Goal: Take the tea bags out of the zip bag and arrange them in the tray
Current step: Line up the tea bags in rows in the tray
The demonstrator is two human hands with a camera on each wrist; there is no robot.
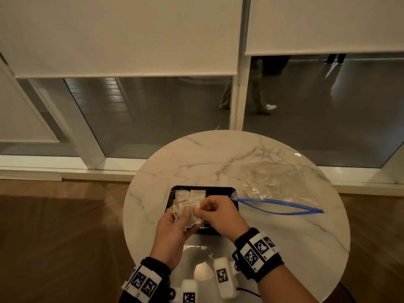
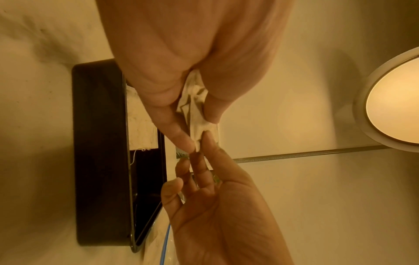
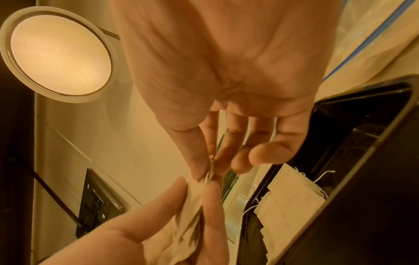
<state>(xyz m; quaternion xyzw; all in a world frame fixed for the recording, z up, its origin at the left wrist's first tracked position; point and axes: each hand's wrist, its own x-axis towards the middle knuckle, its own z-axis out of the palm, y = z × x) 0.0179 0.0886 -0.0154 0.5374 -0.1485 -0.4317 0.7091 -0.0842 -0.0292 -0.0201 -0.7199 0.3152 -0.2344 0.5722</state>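
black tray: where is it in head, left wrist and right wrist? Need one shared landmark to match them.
Head: black tray sits lower centre on the marble table, partly behind both hands.
Left wrist: tray stands along the left side, seen edge-on, left of the hands.
Right wrist: tray fills the lower right.
Shared landmark: the bunch of tea bags gripped by the left hand, with the right hand pinching one.
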